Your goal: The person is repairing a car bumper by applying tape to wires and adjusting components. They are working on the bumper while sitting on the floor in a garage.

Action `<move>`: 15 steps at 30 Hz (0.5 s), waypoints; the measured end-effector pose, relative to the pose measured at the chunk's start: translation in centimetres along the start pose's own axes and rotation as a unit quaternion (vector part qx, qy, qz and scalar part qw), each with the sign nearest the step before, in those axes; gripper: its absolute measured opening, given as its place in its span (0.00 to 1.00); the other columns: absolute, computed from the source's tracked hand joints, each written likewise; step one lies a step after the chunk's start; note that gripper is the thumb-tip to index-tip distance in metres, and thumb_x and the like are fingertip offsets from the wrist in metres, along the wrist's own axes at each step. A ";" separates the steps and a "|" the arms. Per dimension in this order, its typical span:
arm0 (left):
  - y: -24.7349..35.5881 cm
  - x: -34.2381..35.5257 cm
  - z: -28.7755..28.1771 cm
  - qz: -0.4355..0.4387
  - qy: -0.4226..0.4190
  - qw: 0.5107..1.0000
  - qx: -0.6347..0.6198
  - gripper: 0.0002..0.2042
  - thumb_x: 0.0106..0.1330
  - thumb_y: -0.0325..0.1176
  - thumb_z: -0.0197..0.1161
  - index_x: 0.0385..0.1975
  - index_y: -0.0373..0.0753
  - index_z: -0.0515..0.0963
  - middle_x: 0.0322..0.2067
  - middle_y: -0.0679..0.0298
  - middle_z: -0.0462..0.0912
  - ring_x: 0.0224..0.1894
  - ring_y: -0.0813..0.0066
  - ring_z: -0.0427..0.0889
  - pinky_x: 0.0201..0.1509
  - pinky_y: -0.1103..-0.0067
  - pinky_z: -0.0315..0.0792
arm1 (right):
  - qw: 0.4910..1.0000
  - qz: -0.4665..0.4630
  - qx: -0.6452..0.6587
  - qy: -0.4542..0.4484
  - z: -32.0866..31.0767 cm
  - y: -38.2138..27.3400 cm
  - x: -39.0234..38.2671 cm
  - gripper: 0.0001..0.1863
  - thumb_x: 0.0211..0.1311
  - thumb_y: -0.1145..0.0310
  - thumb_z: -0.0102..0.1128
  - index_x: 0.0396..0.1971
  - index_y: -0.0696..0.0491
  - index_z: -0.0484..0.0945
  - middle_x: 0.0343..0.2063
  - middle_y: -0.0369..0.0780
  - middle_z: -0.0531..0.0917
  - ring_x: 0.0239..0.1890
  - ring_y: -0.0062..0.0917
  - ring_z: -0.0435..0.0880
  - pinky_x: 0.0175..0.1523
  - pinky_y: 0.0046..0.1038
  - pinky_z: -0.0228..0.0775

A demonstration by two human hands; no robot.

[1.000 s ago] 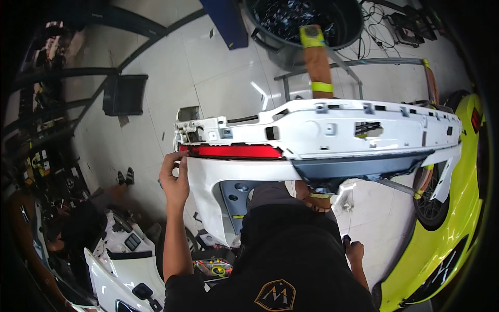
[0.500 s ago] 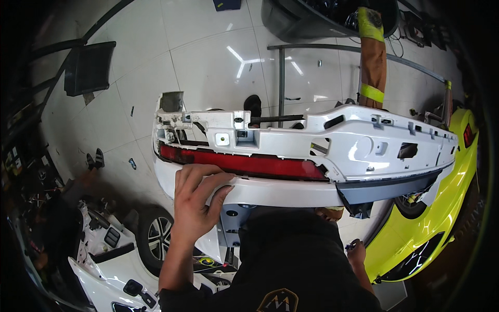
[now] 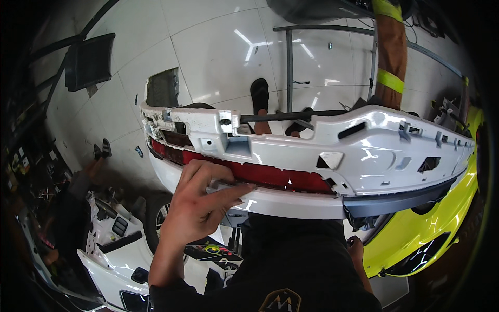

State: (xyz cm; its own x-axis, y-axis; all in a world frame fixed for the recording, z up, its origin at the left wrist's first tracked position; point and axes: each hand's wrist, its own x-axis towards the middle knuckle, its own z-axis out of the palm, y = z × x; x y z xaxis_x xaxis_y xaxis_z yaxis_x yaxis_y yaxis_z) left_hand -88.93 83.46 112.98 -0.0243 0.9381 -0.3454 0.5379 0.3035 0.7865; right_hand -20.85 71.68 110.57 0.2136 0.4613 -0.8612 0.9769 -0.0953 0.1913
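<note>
A long white car bumper point(image 3: 291, 205) lies crosswise before my body, with a red strip point(image 3: 260, 174) set along its inner side. The fingers of my left hand point(image 3: 195, 208) bend over its near edge beside the red strip. The thumb lies below the index finger, and the fingertips press around the lip. Low at my right side, my right hand point(image 3: 356, 248) hangs apart from the bumper. Its fingers are curled and partly dark; whatever small thing they may hold is not clear.
A brown sleeve-like cover with yellow bands point(image 3: 391, 57) wraps a metal stand point(image 3: 290, 67) beyond the bumper. A yellow-green car point(image 3: 410, 244) is at the right. White car parts point(image 3: 106, 275) and a wheel point(image 3: 158, 216) lie left. Another person's foot point(image 3: 260, 93) shows beyond the bumper.
My view has shifted, and the bumper appears closer. My left hand has moved slightly right along the edge, its index finger now stretched farther over the lip. The right hand still hangs low.
</note>
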 end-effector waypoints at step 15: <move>11.9 -3.6 2.5 -0.056 0.049 0.966 0.247 0.21 0.67 0.43 0.68 0.55 0.38 0.81 0.54 0.55 0.81 0.57 0.52 0.78 0.63 0.62 0.69 | 0.990 0.038 0.113 0.076 -1.5 3.4 0.4 0.11 0.62 0.62 0.70 0.37 0.54 0.83 0.35 0.49 0.87 0.40 0.46 0.88 0.44 0.46 0.77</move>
State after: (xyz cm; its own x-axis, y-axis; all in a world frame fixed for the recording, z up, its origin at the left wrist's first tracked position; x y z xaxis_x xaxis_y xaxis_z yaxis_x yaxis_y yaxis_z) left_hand -80.35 83.27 122.31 -0.1716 0.9230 -0.3445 0.8631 0.3094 0.3991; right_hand -17.45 72.87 111.63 0.2992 0.5704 -0.7650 0.9383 -0.3218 0.1270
